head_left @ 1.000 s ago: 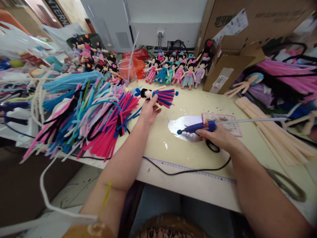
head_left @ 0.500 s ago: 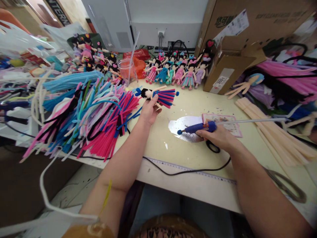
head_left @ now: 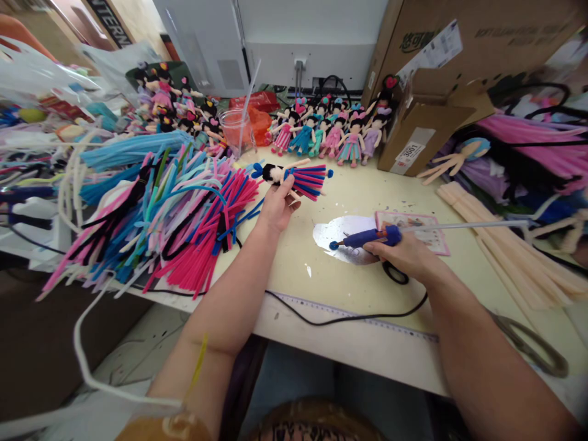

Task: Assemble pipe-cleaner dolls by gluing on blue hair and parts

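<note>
Head view
Left hand: the left hand [head_left: 277,205] is raised just above the tabletop [head_left: 349,285], its fingers clenched around the middle of a pipe-cleaner doll [head_left: 294,176].
Doll: it lies sideways in the grip, black-haired head toward the left, pink-and-blue striped skirt fanning out to the right past the fingers, pale arms sticking up and down.
Right hand: the right hand [head_left: 404,254] rests on the tabletop, fingers wrapped around the handle of a blue glue gun [head_left: 367,236].
Glue gun: nozzle points left, its tip over a shiny silver sheet [head_left: 337,229] lying flat on the tabletop; a clear glue stick [head_left: 463,225] juts out of its back toward the right. A black cord [head_left: 340,317] runs from under the hand along the near edge.
Gap: the doll and the nozzle are near each other but apart.
Left of the doll: a big heap of pipe cleaners [head_left: 156,214], pink, blue, black and white, touching the left wrist's side.
Back row: finished dolls [head_left: 328,131] stand in a line against the wall, beside a plastic cup [head_left: 232,128].
Right side: cardboard box [head_left: 420,138]; a bundle of cream stems [head_left: 505,251]; a pink card [head_left: 413,223] just behind the glue gun.
</note>
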Motion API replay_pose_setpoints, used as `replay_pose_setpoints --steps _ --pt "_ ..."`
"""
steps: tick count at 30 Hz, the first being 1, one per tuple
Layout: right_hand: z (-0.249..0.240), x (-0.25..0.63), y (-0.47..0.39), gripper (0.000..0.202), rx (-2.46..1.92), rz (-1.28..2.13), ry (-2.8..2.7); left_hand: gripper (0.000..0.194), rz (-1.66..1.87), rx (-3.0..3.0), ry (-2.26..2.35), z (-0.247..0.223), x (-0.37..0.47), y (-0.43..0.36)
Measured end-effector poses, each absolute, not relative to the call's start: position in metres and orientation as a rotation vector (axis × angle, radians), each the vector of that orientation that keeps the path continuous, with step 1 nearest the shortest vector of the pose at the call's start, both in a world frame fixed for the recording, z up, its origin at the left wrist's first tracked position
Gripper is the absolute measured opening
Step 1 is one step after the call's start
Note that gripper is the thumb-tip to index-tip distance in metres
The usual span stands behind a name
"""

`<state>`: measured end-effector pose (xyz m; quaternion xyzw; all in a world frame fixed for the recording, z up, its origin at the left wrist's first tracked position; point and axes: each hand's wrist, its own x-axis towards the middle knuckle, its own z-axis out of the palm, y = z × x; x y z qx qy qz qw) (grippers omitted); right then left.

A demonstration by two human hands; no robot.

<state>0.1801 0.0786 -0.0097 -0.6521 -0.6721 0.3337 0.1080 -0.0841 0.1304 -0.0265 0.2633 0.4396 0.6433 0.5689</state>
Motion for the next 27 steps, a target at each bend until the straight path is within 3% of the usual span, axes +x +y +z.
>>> replay_pose_setpoints --steps 20,27 --pt "-0.009 0.180 0.078 0.028 -1.889 0.973 -1.988 0.036 1.484 0.655 1.071 -0.021 -0.078 0.126" --pt "-0.008 0.178 0.077 0.027 -1.921 0.980 -1.954 0.036 1.299 0.636 1.134 -0.015 -0.059 0.114"
